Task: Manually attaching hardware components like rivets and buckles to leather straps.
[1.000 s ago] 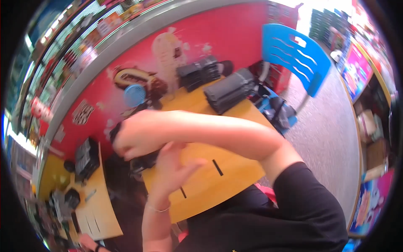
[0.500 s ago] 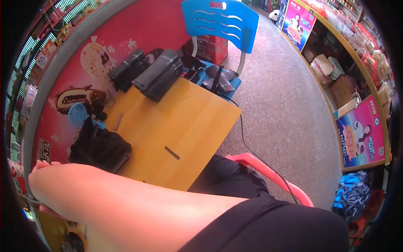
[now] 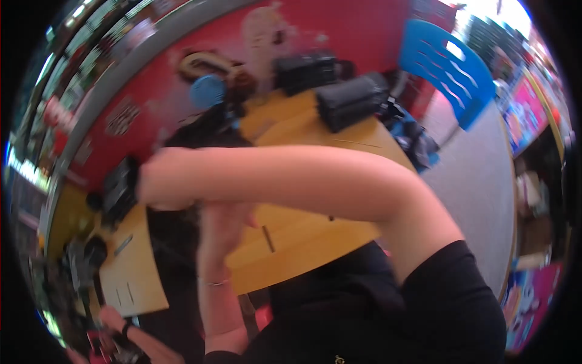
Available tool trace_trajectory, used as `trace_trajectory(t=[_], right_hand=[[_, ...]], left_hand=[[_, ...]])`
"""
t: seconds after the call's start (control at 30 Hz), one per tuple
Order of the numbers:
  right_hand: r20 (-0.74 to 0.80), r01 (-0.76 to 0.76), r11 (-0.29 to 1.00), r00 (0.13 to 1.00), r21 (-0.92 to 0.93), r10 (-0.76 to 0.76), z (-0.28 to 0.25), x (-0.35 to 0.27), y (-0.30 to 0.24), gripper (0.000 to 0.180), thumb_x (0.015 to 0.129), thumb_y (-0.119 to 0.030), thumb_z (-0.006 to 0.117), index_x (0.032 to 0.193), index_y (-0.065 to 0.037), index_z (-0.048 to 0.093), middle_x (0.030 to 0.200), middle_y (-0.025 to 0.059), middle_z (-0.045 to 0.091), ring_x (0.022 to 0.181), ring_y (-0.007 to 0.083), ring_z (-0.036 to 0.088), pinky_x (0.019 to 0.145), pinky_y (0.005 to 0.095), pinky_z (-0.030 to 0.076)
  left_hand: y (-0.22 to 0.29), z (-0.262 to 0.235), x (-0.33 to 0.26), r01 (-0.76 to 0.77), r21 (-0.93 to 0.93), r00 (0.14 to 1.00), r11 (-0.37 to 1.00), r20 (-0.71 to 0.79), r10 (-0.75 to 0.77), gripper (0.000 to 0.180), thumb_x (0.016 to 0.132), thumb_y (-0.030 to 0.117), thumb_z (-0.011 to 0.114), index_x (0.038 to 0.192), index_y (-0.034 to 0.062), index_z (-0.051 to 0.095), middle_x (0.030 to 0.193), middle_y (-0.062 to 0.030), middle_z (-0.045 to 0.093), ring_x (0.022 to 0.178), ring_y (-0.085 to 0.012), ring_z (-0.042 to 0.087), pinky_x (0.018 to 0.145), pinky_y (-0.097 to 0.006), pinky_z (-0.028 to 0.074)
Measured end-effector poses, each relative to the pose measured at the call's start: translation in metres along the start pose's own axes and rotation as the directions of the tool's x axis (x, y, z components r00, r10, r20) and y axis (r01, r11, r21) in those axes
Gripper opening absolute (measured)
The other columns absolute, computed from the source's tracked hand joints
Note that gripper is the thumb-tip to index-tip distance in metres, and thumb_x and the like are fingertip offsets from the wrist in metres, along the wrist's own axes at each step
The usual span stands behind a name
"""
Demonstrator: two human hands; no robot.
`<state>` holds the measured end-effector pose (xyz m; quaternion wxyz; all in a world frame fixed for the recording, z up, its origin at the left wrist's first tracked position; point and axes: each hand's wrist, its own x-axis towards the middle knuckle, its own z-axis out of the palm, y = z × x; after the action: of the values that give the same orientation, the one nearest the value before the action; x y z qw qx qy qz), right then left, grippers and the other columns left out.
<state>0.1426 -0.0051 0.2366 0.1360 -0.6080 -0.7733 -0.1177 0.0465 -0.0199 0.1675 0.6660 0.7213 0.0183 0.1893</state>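
Note:
My right forearm crosses the view from the right, and my right hand (image 3: 167,181) ends at the left, blurred by motion with its fingers hidden. Below it, my left hand (image 3: 227,221) comes up from the lower edge, a thin bracelet at its wrist. Its palm lies partly behind the right arm, and its fingers are smeared. Whether either hand holds something does not show. Just behind my right forearm lies a black soft bundle (image 3: 209,130), partly covered. Both hands are over the near left side of the wooden table (image 3: 291,236). A dark strip (image 3: 268,239) lies on it.
Black folded bundles (image 3: 351,100) lie at the table's far end, near a blue chair (image 3: 448,70). A blue round fan (image 3: 208,92) stands by the red wall. Another person's hand (image 3: 112,318) with a black wristband is at the lower left, beside a second table (image 3: 136,285).
The view has swung left, so the table and chair sit farther right. My left hand and forearm now show plainly below my right arm, and another person's hand has come into view.

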Motion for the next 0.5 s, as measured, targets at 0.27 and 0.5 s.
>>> trace_trajectory(t=[0.27, 0.5], right_hand=[[0.175, -0.536, 0.591, 0.812, 0.603, 0.557, 0.096, -0.22, -0.001, 0.014, 0.083, -0.018, 0.066, 0.079, -0.005, 0.061, 0.06, 0.0062, 0.059, 0.052, 0.0188, 0.058, 0.05, 0.0307, 0.045], [0.13, -0.639, 0.228, 0.462, 0.735, 0.877, 0.154, -0.321, 0.001, 0.011, 0.085, -0.01, 0.062, 0.079, -0.001, 0.06, 0.059, 0.007, 0.058, 0.05, 0.0129, 0.055, 0.05, 0.0235, 0.043]], left_hand=[[-0.052, -0.065, -0.044, 0.114, 0.613, 0.988, 0.781, 0.015, -0.156, 0.011, 0.08, 0.015, 0.068, 0.083, 0.0045, 0.066, 0.055, -0.006, 0.049, 0.044, -0.0115, 0.041, 0.044, -0.026, 0.031], [-0.085, -0.114, 0.005, 0.038, 0.694, 0.902, 0.719, -0.333, 0.274, 0.02, 0.078, 0.008, 0.069, 0.095, 0.0025, 0.06, 0.073, -0.0066, 0.055, 0.063, -0.0156, 0.052, 0.059, -0.026, 0.043]])
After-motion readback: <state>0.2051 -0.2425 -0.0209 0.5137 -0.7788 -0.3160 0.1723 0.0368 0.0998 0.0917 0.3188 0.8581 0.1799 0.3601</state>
